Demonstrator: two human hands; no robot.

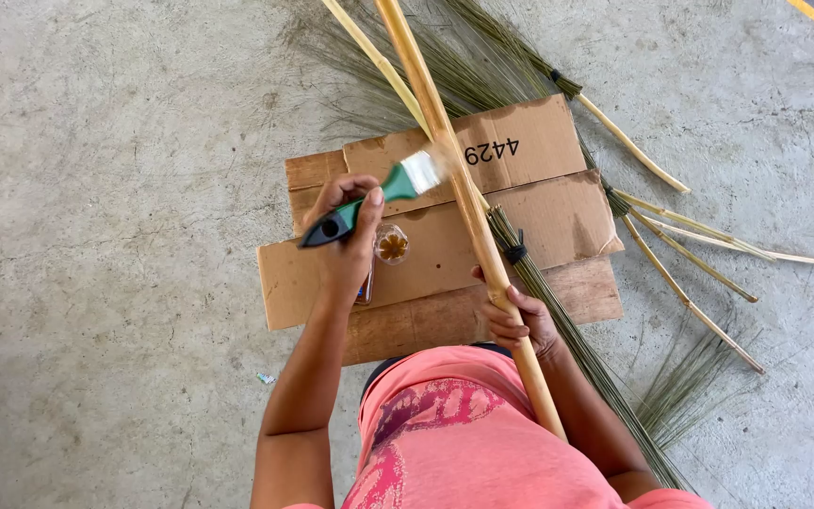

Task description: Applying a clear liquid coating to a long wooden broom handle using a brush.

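Keeping the right hand (518, 325) clenched around the bamboo pole (454, 179) seems wise while the left hand (346, 231), gripping the green-handled brush (383, 193), strokes evenly along it.

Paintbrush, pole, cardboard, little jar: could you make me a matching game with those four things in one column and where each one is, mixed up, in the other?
Things:
1. paintbrush
2. bamboo pole
3. cardboard
4. small jar

Places:
A. lying flat on the concrete floor
B. gripped low down by the right hand
C. standing on the cardboard, just beside the left hand
D. held in the left hand, bristles against the pole

Pairs: 1-D, 2-B, 3-A, 4-C
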